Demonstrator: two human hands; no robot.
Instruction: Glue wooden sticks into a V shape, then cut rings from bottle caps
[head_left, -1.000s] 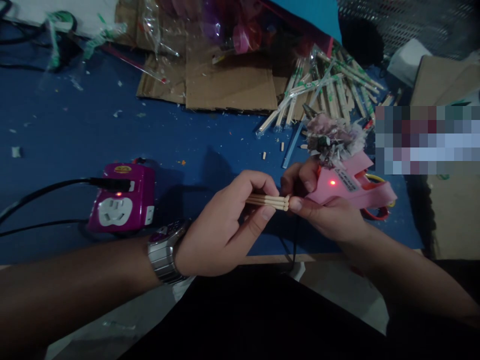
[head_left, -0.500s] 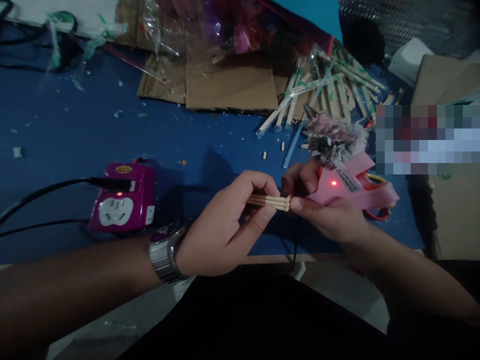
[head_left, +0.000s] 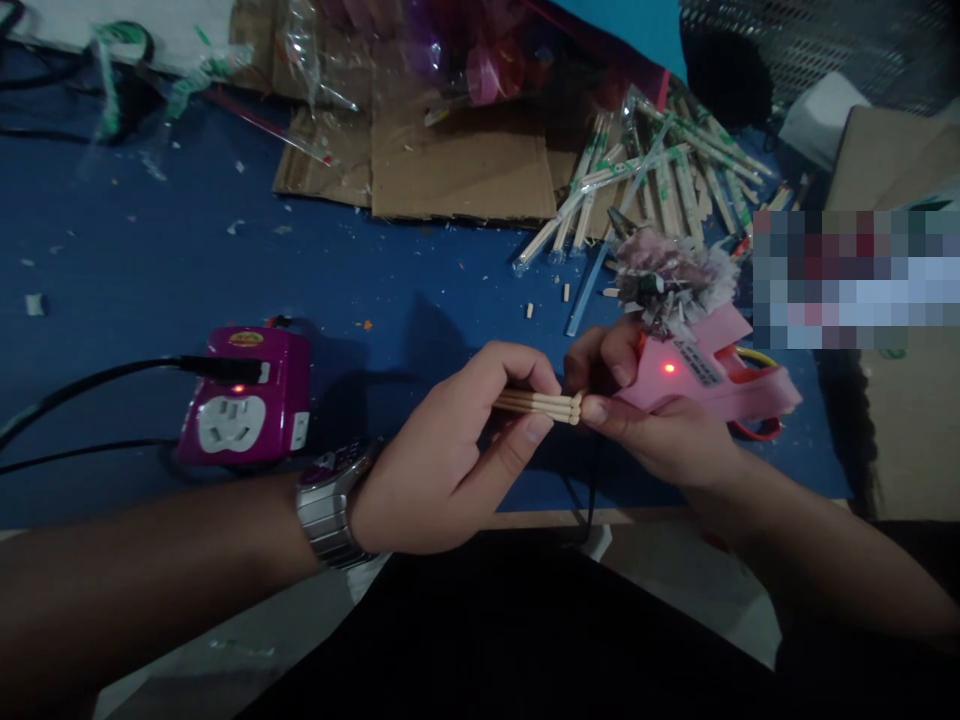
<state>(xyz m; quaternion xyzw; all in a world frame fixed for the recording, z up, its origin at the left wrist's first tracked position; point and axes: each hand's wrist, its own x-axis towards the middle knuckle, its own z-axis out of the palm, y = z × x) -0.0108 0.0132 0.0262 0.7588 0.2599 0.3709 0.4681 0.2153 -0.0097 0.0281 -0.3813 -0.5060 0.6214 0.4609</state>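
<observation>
Fingers (head_left: 511, 362) on the wooden sticks (head_left: 553, 405): a small bundle lies between the left thumb and curled index finger, its near ends poking out toward the right hand (head_left: 649, 420).
Left hand (head_left: 431, 460): thumb and index finger close together, pinching the bundle; the far ends are hidden behind the palm.
Right hand: fingers bent, thumb tip just beside the stick ends — I cannot tell whether it presses on them or grips anything.
Pink tool (head_left: 675, 385): directly beyond the right hand, which covers part of it; a red light glows on its side. Contact is unclear.
Crumpled clump (head_left: 675, 280): greyish, at the tool's upper end.
Wrapped sticks (head_left: 664, 190): a loose pile farther back, beside the cardboard (head_left: 465, 175).
Counter (head_left: 135, 260): blue, dotted with scraps — a blue strip (head_left: 586, 295) and small wood pieces (head_left: 529, 311) lie just past the fingers.
Purple socket (head_left: 281, 410): left of the hands, with a black plug (head_left: 217, 368) in it.
Wristwatch (head_left: 330, 515): metal, on the left wrist.
</observation>
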